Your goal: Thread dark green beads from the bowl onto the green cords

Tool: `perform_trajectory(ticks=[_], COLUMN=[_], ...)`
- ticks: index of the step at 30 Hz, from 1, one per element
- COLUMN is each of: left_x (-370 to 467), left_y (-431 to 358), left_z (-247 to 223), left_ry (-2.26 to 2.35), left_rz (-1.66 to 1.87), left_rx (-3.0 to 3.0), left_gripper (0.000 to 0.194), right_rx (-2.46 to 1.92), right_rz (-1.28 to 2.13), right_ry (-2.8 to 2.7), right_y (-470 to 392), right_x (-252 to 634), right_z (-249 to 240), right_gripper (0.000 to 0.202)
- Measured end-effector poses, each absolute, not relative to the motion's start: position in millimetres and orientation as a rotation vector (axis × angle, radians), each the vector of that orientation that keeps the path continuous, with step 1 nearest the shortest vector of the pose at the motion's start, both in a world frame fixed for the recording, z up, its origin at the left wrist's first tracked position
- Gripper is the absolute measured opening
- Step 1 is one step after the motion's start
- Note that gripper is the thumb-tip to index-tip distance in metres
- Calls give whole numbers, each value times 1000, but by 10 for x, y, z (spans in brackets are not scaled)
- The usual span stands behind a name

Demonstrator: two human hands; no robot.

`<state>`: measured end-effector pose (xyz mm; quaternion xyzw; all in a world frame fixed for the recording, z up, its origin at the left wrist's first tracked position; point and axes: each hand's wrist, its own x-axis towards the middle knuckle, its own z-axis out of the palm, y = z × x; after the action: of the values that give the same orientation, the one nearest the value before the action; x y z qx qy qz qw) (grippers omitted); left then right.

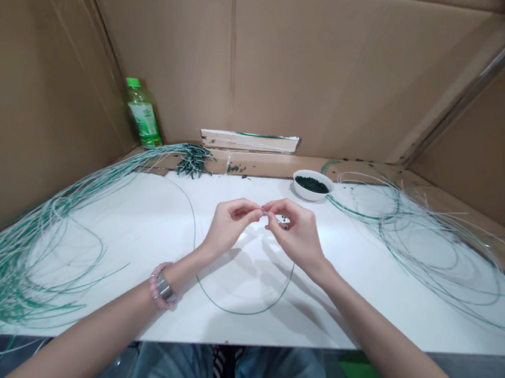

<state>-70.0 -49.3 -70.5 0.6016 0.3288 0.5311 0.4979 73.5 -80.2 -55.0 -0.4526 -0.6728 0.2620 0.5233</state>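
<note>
My left hand [238, 219] and my right hand [297, 232] meet above the middle of the white table, fingertips almost touching. Both are closed in a pinch on a thin green wire [247, 314]. Its tip between the fingers is too small to make out clearly. From under my right hand the wire curves down in a wide loop, passes beneath my left wrist and runs up towards the back left. Tiny dark beads [284, 218] show beside my right fingers; whether they are on the wire I cannot tell.
A white bowl [310, 196] of dark green beads [311, 184] stands behind my right hand. Bundled green and white wires [53, 228] cover the left, with a dark beaded cluster [193, 160] at their end. Loose coils [421, 243] lie right. A green bottle [143, 116] stands against cardboard walls [311, 56].
</note>
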Motion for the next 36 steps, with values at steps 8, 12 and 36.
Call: perform_trajectory(ticks=[8, 12, 36], left_x=[-697, -697, -673], left_y=[-494, -500, -480], left_z=[-704, -680, -667], left_ry=[768, 776, 577], left_rz=[1291, 1304, 1154], left_rx=[1502, 1491, 951], left_gripper=[12, 11, 17], right_rx=[-1085, -1070, -1034], right_rz=[637, 721, 847], right_ry=[-1591, -1562, -1463], right_y=[-791, -780, -810], right_x=[722, 738, 732], right_z=[-575, -556, -507], right_gripper=[6, 8, 10])
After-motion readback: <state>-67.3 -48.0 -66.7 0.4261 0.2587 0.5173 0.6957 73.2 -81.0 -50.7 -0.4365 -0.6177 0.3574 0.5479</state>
